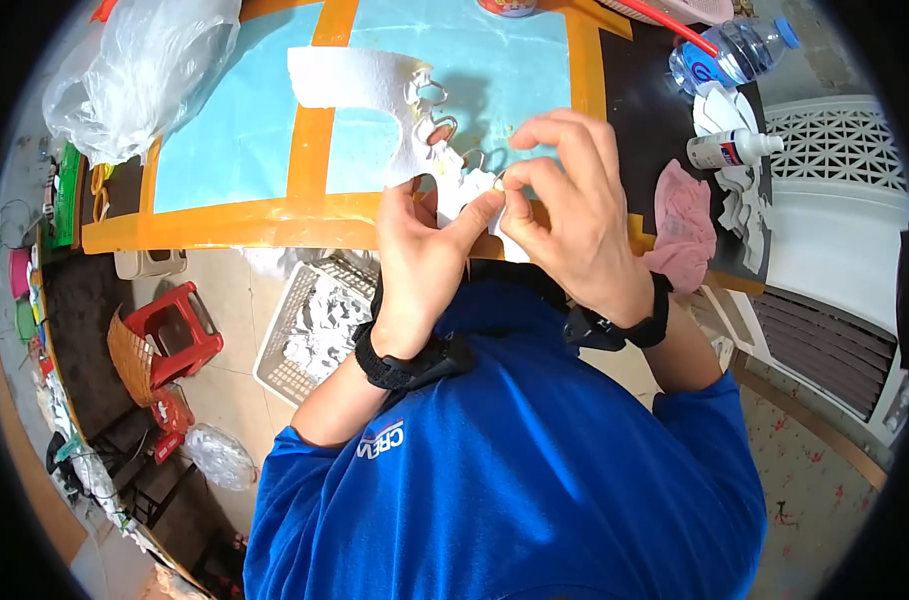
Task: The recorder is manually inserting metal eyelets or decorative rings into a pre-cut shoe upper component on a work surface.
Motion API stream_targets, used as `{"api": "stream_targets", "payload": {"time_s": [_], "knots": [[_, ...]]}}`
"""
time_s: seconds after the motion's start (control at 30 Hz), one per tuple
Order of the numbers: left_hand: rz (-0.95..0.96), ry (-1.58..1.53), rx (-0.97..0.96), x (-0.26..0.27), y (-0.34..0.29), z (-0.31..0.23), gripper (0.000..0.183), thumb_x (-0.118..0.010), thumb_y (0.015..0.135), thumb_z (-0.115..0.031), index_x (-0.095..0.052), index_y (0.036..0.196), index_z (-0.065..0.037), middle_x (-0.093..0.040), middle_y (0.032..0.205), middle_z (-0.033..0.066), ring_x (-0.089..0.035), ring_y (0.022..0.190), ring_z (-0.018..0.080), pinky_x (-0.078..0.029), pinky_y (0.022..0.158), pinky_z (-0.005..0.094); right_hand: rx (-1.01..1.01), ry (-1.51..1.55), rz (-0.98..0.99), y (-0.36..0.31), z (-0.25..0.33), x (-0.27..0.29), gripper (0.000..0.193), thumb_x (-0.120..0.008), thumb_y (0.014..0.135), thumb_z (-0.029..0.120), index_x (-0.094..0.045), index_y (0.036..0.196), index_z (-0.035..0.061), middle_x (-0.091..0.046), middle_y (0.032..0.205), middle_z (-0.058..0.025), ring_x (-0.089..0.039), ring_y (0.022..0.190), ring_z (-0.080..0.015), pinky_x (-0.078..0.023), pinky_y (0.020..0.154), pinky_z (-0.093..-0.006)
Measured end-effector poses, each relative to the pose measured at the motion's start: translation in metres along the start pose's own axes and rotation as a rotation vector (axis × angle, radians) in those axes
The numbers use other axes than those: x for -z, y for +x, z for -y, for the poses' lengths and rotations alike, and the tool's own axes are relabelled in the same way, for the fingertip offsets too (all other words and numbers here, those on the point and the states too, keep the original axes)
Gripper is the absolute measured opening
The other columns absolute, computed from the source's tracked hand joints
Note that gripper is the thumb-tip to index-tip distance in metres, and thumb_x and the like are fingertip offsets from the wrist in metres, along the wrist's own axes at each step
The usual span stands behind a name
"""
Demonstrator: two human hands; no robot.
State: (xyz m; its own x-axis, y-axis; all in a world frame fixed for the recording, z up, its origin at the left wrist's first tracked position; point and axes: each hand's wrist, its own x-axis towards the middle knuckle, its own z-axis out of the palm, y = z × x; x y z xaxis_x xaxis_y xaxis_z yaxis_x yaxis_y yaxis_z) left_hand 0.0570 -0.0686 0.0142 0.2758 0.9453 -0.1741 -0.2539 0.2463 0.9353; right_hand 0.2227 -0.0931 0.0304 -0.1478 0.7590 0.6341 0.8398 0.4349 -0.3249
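Note:
A curved white sheet (360, 80), with a soft felt-like look and scalloped edges, lies partly on the table and reaches toward me. Along its right edge sit several thin ring-like loops (433, 93) with gathered white material around them. My left hand (420, 265) grips the near end of this sheet, thumb on top and fingers beneath. Close beside that thumb, my right hand (580, 215) pinches thumb and index finger together at the sheet's edge, its other fingers curled and raised. What sits in that pinch is too small to make out.
Blue panels bordered with orange tape cover the table (225, 150). A clear plastic bag (150, 75) lies at left; a water bottle (735, 55), small white bottle (730, 150) and pink cloth (680, 225) are at right. Below stand a basket of white scraps (275, 345) and red stool (195, 335).

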Motion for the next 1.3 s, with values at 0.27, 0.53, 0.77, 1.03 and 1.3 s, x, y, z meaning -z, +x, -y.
{"api": "stream_targets", "payload": {"time_s": [0.27, 0.53, 0.77, 1.03, 1.3], "knots": [[-0.004, -0.144, 0.066, 0.002, 0.006, 0.0, 0.069, -0.077, 0.09, 0.012, -0.05, 0.151, -0.002, -0.062, 0.121, 0.0079, -0.066, 0.107, 0.013, -0.058, 0.086, 0.0295, 0.09, 0.046, 0.046, -0.007, -0.003, 0.004, 0.023, -0.078, 0.077, -0.001, -0.066, 0.096, -0.0011, -0.064, 0.116, -0.0132, -0.066, 0.105, -0.0326, -0.055, 0.088, -0.0431], [-0.09, -0.112, -0.052, -0.007, 0.006, -0.003, 0.063, -0.077, 0.09, 0.01, -0.05, 0.146, 0.001, -0.062, 0.121, 0.0086, -0.065, 0.109, 0.0148, -0.057, 0.091, 0.0309, -0.275, 0.454, 0.007, -0.005, 0.002, 0.008, 0.021, -0.081, 0.087, -0.001, -0.072, 0.106, 0.0021, -0.066, 0.114, -0.0128, -0.07, 0.104, -0.0282, -0.058, 0.089, -0.0354], [-0.068, 0.013, -0.153, -0.011, 0.006, 0.004, 0.065, -0.08, 0.09, 0.009, -0.051, 0.147, 0.004, -0.063, 0.133, 0.0121, -0.066, 0.113, 0.0175, -0.058, 0.092, 0.0317, -0.297, 0.287, -0.003, -0.004, 0.001, 0.009, 0.019, -0.084, 0.085, 0.0, -0.074, 0.101, 0.002, -0.065, 0.111, -0.0124, -0.069, 0.101, -0.0273, -0.057, 0.083, -0.036], [-0.052, 0.148, -0.348, -0.01, 0.004, 0.013, 0.066, -0.075, 0.09, 0.01, -0.047, 0.149, 0.001, -0.057, 0.138, 0.0092, -0.062, 0.121, 0.0154, -0.054, 0.1, 0.0303, -0.352, 0.285, 0.011, -0.003, 0.004, 0.007, 0.018, -0.082, 0.087, 0.001, -0.073, 0.102, 0.0003, -0.062, 0.113, -0.0142, -0.069, 0.101, -0.029, -0.057, 0.084, -0.0389], [-0.038, 0.025, -0.162, -0.002, 0.005, 0.012, 0.069, -0.06, 0.085, 0.016, -0.049, 0.149, -0.008, -0.055, 0.124, 0.0052, -0.063, 0.115, 0.0168, -0.055, 0.097, 0.0313, -0.283, 0.214, -0.009, 0.002, 0.005, 0.013, 0.028, -0.082, 0.081, 0.0, -0.07, 0.107, -0.0004, -0.058, 0.113, -0.0155, -0.067, 0.098, -0.0335, -0.057, 0.081, -0.0411]]}}
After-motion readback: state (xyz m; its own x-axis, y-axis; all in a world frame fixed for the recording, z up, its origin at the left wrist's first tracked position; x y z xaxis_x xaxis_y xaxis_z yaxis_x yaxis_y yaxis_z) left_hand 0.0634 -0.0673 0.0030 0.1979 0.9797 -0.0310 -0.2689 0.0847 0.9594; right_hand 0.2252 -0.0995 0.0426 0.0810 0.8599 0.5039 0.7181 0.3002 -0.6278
